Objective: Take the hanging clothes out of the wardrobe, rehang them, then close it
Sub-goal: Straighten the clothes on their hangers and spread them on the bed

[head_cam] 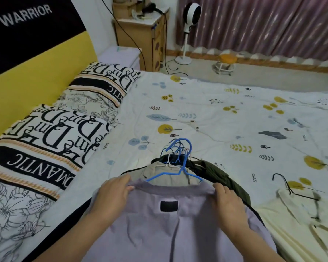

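Observation:
A pale lilac shirt (170,224) lies on top of a pile of clothes on the bed (216,114). My left hand (112,195) grips the left end of its collar, and my right hand (227,203) grips the right end. A blue hanger (180,173) sticks out above the collar, its lower part hidden inside the shirt. Beneath it lie a beige garment (165,174) and a dark olive garment (222,176), with several blue and white hanger hooks (178,148) bunched at the top. The wardrobe is out of view.
A cream garment (299,220) on a black hanger (292,188) lies to the right on the bed. Patterned pillows (61,129) line the yellow headboard (27,84) on the left. Beyond the bed stand a wooden bedside cabinet (140,35), a white fan (189,31) and a small stool (225,63).

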Motion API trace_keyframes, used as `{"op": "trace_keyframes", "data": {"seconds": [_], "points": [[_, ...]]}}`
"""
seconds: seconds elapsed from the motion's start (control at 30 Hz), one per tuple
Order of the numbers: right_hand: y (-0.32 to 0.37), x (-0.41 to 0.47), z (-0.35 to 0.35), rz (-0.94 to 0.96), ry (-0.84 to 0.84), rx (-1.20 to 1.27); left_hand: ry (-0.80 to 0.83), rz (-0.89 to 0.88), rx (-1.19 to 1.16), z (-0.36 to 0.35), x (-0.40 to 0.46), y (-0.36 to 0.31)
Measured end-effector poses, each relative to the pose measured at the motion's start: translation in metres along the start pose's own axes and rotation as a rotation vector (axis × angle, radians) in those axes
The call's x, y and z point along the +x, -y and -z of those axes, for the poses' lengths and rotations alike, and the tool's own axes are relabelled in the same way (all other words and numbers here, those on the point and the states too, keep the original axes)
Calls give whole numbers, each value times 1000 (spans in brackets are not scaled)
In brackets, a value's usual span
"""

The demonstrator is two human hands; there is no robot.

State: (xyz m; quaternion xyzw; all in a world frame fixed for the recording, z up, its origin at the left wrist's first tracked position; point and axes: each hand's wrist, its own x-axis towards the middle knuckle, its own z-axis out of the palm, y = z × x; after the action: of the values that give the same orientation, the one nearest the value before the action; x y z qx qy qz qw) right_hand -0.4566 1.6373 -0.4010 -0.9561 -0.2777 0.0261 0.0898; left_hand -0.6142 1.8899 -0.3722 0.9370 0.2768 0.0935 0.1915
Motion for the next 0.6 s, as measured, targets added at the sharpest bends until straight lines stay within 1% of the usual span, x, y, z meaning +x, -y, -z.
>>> {"op": "trace_keyframes", "data": {"seconds": [0.07,0.13,0.2,0.3,0.37,0.6], "points": [[-5,-9,25,48,-18,60,-38,-13,-17,22,-7,-12],[-9,-19,52,54,-84,154,-72,-9,-46,42,-13,-23],[-12,-30,75,23,-18,225,-91,-13,-72,58,-21,-31],[-9,-49,114,-5,-21,252,-71,10,-129,82,-34,-44],[-7,-61,139,-21,-33,254,-87,6,-139,100,-42,-57],[-7,-108,211,-38,-158,338,-113,-45,-105,158,-81,-97]]}}
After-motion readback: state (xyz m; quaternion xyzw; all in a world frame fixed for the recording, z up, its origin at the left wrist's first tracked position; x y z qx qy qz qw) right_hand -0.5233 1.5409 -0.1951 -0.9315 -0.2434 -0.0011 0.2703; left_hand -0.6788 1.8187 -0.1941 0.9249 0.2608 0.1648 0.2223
